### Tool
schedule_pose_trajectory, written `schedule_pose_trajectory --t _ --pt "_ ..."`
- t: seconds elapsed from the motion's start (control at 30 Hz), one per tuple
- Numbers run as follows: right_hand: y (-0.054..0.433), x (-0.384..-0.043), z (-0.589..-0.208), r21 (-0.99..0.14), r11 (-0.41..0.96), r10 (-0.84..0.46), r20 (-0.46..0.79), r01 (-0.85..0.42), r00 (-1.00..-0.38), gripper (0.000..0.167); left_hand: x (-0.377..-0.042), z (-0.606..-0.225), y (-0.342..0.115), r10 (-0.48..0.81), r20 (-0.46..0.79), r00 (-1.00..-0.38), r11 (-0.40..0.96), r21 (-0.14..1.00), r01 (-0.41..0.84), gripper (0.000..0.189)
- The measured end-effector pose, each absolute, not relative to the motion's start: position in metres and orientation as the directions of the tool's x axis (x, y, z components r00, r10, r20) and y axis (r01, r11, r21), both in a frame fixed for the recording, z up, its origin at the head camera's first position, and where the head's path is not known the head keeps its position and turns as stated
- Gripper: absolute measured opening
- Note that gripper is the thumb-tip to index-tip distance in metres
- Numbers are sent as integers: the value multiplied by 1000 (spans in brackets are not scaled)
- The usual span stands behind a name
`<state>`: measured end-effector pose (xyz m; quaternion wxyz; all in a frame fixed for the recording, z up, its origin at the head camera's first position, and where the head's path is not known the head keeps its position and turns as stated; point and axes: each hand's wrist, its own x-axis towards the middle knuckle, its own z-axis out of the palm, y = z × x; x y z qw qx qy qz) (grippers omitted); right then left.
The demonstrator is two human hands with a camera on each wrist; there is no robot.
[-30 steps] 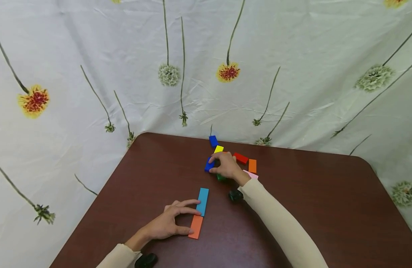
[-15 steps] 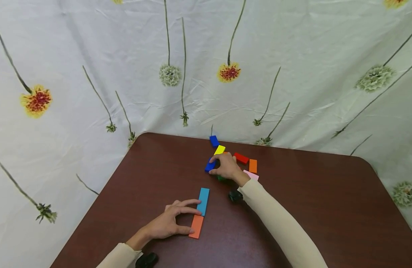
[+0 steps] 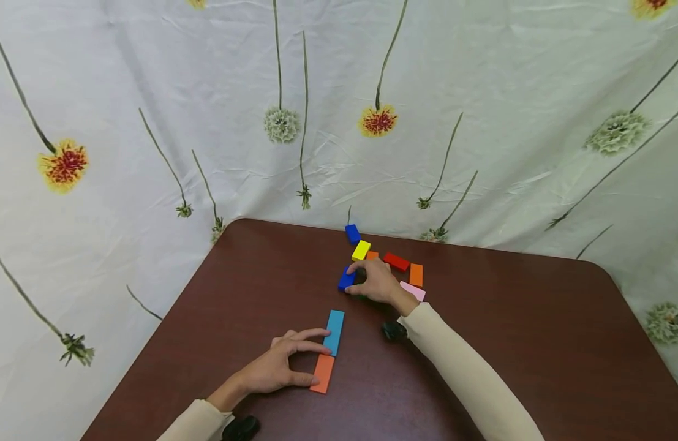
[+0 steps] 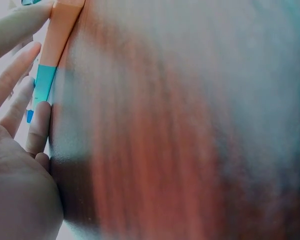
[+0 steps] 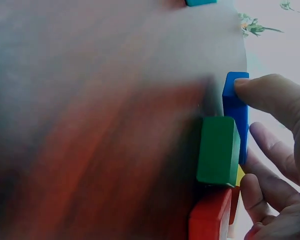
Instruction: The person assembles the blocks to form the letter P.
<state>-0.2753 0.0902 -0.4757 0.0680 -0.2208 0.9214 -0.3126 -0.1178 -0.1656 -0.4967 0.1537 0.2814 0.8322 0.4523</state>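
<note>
In the head view, a light blue block (image 3: 335,324) and a salmon-orange block (image 3: 323,373) lie end to end on the brown table. My left hand (image 3: 269,367) rests against them, fairly straight fingers on the light blue block and thumb on the orange one. Further off, my right hand (image 3: 380,283) pinches a dark blue block (image 3: 346,278) between thumb and fingers. The right wrist view shows the thumb on one end of this block (image 5: 236,107). Beside it stand a green block (image 5: 217,150) and a red block (image 5: 210,215), largely hidden by the hand in the head view.
Around the right hand lie a yellow block (image 3: 361,250), a partly covered orange block (image 3: 372,255), a red block (image 3: 396,261), another orange block (image 3: 416,275) and a pink block (image 3: 413,290). A second dark blue block (image 3: 352,233) sits by the table's far edge, before a flowered cloth (image 3: 327,159).
My right hand has shifted slightly toward the near side with the dark blue block, uncovering more of the yellow and orange blocks behind. The left hand stays put.
</note>
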Motion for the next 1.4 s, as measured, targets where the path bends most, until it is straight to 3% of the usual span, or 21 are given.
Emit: schedule_pose_trajectory --t 1.4 --pt "88 -252 -478 -596 639 -571 55 -486 -819 34 -118 -499 -165 619 34 -784 414 835 363 40"
